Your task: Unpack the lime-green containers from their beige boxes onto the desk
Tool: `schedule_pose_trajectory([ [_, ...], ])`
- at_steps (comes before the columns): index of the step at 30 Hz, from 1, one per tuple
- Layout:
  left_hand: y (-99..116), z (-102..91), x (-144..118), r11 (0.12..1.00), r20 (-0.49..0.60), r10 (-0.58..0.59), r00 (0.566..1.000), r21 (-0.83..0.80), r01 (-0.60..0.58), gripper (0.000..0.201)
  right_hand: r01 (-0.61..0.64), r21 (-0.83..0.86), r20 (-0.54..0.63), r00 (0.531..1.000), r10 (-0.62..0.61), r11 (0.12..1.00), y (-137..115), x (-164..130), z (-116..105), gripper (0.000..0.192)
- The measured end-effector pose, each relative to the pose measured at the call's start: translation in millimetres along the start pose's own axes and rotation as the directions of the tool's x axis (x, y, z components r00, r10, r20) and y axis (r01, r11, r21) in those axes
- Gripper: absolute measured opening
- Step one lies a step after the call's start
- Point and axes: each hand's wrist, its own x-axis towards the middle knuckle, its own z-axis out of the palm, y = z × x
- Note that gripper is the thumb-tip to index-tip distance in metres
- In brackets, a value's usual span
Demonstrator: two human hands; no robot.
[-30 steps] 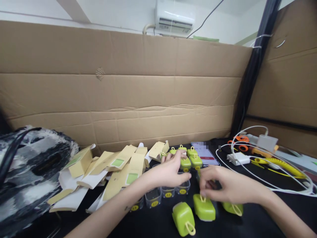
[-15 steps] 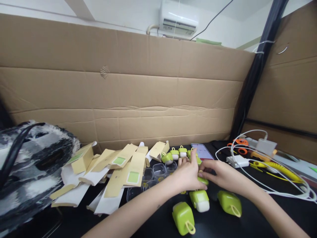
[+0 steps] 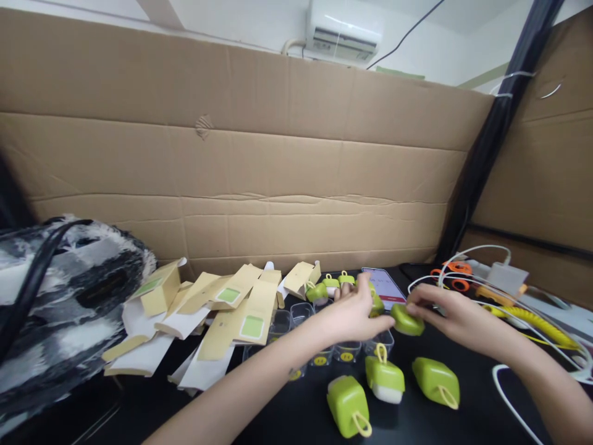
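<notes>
Since half a second ago my right hand lifted a green case clear, fingers pinching it; left hand half-curled beside it.

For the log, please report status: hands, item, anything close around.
Right hand grips green case. Left hand touches it. Clear cups directly below, phone behind.

There is only one view, from a camera worn on the person's head. It looks forward and a little down over the black tabletop. The tall brown cardboard wall fills the middle of the frame, and both forearms enter close from the bottom edge.
</notes>
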Motion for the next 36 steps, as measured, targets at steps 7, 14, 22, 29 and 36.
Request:
schedule_pose_trajectory([
  [7, -13.7, -9.3, 10.4, 0.989, -0.13, -0.113, 0.985, 0.077, 0.123, 0.075, 0.029, -0.019, 0.124, 0.992, -0.027, 0.999, -9.2, 3.3, 2.0, 0.027],
  [14, -26.6, -1.8, 15.8, 0.978, -0.108, -0.154, 0.982, 0.123, 0.167, 0.076, 0.177, -0.164, 0.089, 0.982, -0.165, 0.97, -36.1, 60.2, 17.8, 0.016],
  [22, -34.2, 3.4, 23.8, 0.972, -0.121, -0.157, 0.98, 0.156, 0.175, 0.06, 0.206, -0.223, 0.019, 0.978, -0.207, 0.953, -36.6, 66.8, 45.2, 0.019],
  [29, -28.2, -2.5, 19.3, 0.963, -0.063, -0.227, 0.972, 0.131, 0.234, 0.079, 0.03, -0.063, -0.291, 0.956, -0.047, 0.998, -27.4, 55.1, 17.3, 0.021],
  [36, -25.6, -10.0, 17.8, 0.977, -0.03, -0.187, 0.982, 0.099, 0.189, 0.078, -0.316, -0.262, -0.238, 0.937, 0.256, 0.912, -0.4, 30.8, -32.9, 0.017],
])
